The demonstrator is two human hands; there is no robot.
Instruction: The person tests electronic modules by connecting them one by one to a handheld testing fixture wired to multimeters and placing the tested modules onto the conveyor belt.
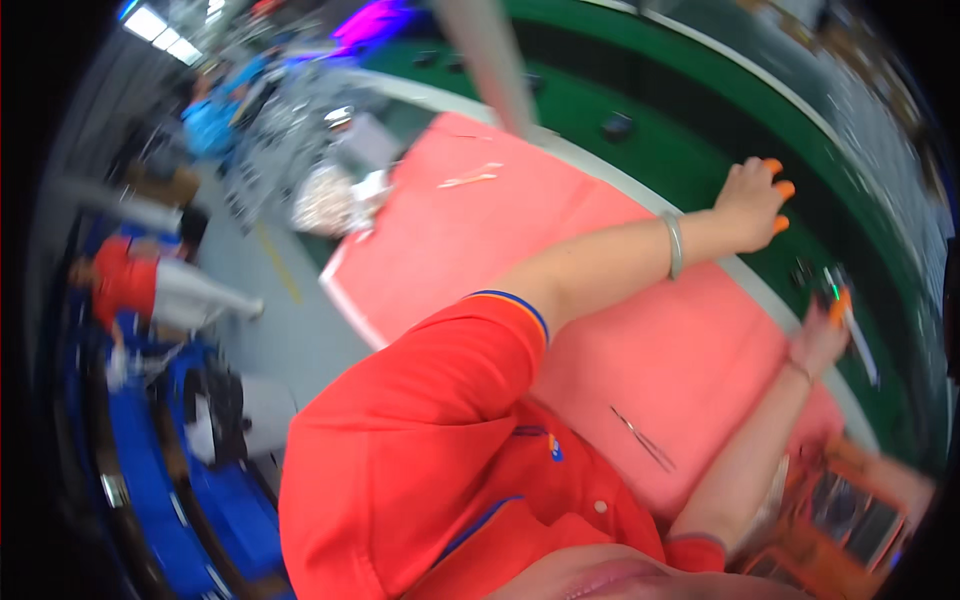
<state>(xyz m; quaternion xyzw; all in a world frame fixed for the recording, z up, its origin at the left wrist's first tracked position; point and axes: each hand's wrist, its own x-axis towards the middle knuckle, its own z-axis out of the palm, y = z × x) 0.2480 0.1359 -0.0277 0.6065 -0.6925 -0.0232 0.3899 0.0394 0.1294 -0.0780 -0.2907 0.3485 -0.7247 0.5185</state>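
My left hand (752, 208), with orange finger cots on its fingertips and a pale bangle at the wrist, reaches over the green conveyor belt (690, 130). Its fingers are apart and nothing shows in them. Farther right, my right hand (820, 338), also with orange finger cots, is closed on a small clear-and-dark piece (832, 285) with a green glint. A white strip (861, 345) hangs beside those fingers; whether it belongs to the piece I cannot tell. Tweezers (643, 438) lie on the pink mat (590, 400) between my arms.
Small dark parts, one a black block (617, 125), sit on the belt. A clear bag of small pieces (328, 200) lies at the mat's far left, near a thin wrapped stick (470, 180). Orange trays (850, 500) stand lower right. A post (490, 65) rises behind the mat. People are at left.
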